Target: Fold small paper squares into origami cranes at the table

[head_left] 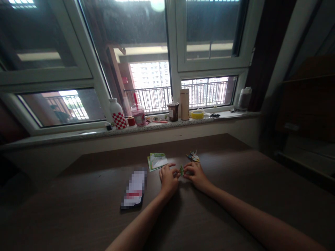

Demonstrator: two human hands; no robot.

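Between my two hands, just above the brown table [209, 216], is a small green piece of folded paper [181, 170]. My left hand [169, 178] pinches its left side between thumb and fingers. On the other side, the fingertips of my right hand [195, 174] close on its right edge. Beyond my left hand lie several flat green-and-white printed paper sheets [157, 161], partly overlapping. A little pile of folded paper pieces [193, 156] sits just past my right hand. The finer folds of the green paper are too small to make out.
A phone [134, 188] with a blurred screen lies left of my left forearm. Along the windowsill [154, 126] stand a checkered bottle [118, 114], a pink drink cup [138, 115], a dark drink cup [173, 112], a tan flask [184, 104], yellow tape [197, 114] and scissors [215, 115].
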